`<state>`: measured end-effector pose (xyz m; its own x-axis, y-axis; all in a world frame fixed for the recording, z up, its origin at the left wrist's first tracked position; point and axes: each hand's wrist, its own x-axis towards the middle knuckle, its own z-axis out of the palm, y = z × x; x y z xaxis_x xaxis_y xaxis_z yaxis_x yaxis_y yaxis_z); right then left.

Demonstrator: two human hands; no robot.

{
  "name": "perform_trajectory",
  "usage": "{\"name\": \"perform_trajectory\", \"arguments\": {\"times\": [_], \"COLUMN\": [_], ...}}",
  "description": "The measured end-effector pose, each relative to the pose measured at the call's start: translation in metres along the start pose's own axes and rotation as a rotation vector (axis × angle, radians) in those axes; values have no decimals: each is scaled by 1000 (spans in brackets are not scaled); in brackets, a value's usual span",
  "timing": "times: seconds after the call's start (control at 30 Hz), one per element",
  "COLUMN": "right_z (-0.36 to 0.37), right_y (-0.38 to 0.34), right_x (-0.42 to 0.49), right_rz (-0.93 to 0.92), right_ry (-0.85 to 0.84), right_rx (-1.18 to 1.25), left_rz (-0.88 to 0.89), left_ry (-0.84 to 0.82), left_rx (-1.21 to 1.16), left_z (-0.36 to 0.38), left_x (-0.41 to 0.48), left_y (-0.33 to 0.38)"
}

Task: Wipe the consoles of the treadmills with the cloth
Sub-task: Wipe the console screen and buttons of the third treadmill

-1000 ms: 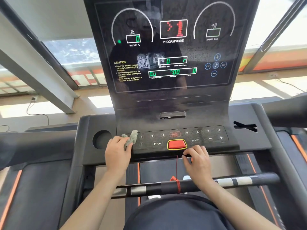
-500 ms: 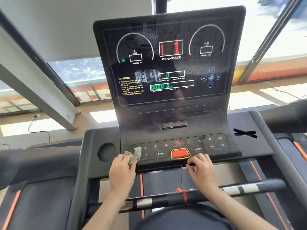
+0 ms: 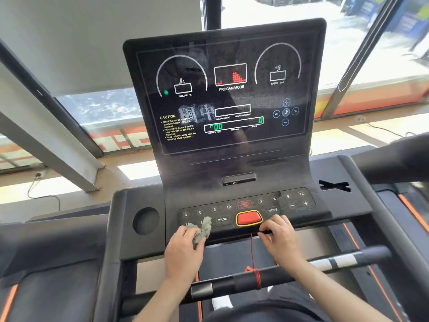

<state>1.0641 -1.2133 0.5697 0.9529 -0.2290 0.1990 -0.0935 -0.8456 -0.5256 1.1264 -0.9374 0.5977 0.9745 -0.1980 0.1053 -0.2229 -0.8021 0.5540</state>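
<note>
Cloth (image 3: 202, 230), where's it at? ~dusty

Grey, scrunched up, on the left end of the keypad (image 3: 246, 205), low on the console (image 3: 232, 168), just under the 3 and 6 buttons. Left hand (image 3: 183, 252) has its fingers curled round it, holding it against the panel. ~mopguy

And the other hand? ~dusty

Right hand (image 3: 279, 240) is at the console's front lip, just below and right of the red button (image 3: 248, 218). Fingers are bent, tips on the edge right where the red cord (image 3: 252, 249) starts. Can't tell if they're actually gripping anything. Cord drops down and is tied round the handlebar (image 3: 274, 278). ~mopguy

Screen? ~dusty

Screen (image 3: 222, 96) is lit and smudgy all over, with green digits and a red bar graph showing. Cup holder (image 3: 145, 220) sits left of the keypad. ~mopguy
</note>
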Motion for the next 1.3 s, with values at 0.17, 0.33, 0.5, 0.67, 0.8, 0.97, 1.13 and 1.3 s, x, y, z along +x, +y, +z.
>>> {"name": "perform_trajectory", "arguments": {"times": [0.17,0.33,0.5,0.67,0.8,0.97,1.13,1.3], "right_z": [-6,-26,-48,-70,-76,-46,-45,-76], "right_y": [-21,-39,-23,15,50,39,50,99], "right_x": [-4,-16,-16,-13,-4,-8,-9,0], "right_rz": [58,145,214,335,168,-105,-133,53], "right_ry": [-110,-361,-209,-36,168,-9,25,210], "right_rx": [280,645,760,627,119,32,54,58], "left_rz": [-107,-156,-124,-19,-61,-51,-77,-92], "left_ry": [-211,-231,-322,-293,-449,-594,-528,-464], "left_rx": [-282,-537,-595,-405,-153,-94,-41,19], "left_z": [12,25,46,63,71,81,90,94], "left_x": [-10,-4,-7,-12,-25,-48,-64,-67], "left_y": [43,84,119,135,133,139,140,149]}}
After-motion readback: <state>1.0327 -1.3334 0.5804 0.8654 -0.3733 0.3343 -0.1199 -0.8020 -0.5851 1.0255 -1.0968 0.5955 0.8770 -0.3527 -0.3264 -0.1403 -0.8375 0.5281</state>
